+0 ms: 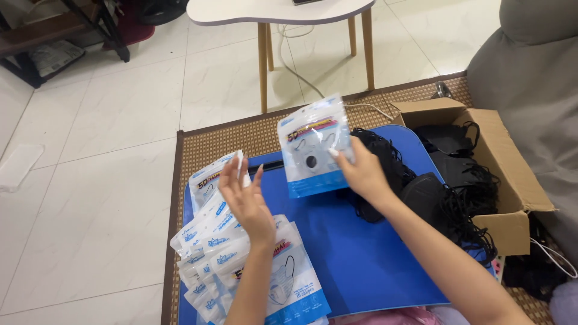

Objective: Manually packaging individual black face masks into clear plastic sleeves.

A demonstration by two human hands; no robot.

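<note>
My right hand [361, 171] holds up a clear and blue plastic pouch [313, 153] with a dark face mask inside, gripping its right edge above a blue board [355, 253]. My left hand [248, 201] hovers with fingers spread and nothing in it, over a fanned stack of similar filled pouches [241, 265] at the board's left side. A heap of loose black masks [415, 186] lies on the board just right of my right hand.
An open cardboard box [506, 162] with more black masks stands at the right. The board rests on a woven mat [253, 129]. A white wooden-legged table [271, 12] stands beyond, and a grey cushion [536, 72] fills the right edge.
</note>
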